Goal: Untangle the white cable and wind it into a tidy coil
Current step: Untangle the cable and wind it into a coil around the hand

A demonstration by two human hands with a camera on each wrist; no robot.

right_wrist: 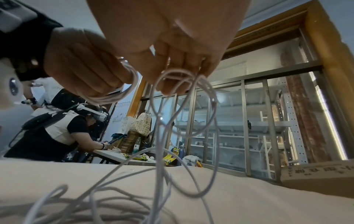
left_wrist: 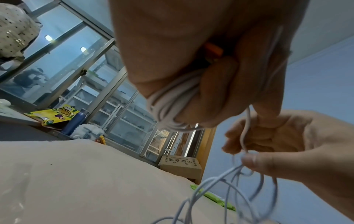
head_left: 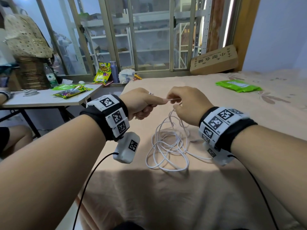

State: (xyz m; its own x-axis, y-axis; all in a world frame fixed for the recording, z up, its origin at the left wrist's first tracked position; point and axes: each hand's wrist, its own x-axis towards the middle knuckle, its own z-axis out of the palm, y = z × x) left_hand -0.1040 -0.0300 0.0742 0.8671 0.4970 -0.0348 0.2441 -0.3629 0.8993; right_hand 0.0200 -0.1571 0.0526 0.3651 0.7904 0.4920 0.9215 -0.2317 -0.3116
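Note:
A thin white cable (head_left: 167, 146) lies in tangled loops on the peach bedsheet (head_left: 166, 196) and rises to both hands. My left hand (head_left: 142, 103) is curled into a fist around a bundle of wound turns (left_wrist: 170, 103), with something orange (left_wrist: 213, 48) tucked deep in the palm. My right hand (head_left: 184, 103) pinches a strand just right of the left thumb tip. From its fingers (right_wrist: 172, 78) hang several loose loops (right_wrist: 184, 106). Both hands hover above the pile, almost touching.
A green packet (head_left: 237, 85) lies on the bed at the far right, with a cardboard box (head_left: 214, 61) against the window frame. Left of the bed stands a white table (head_left: 41, 100) with snack bags and a bottle. Another person (right_wrist: 57, 128) sits there.

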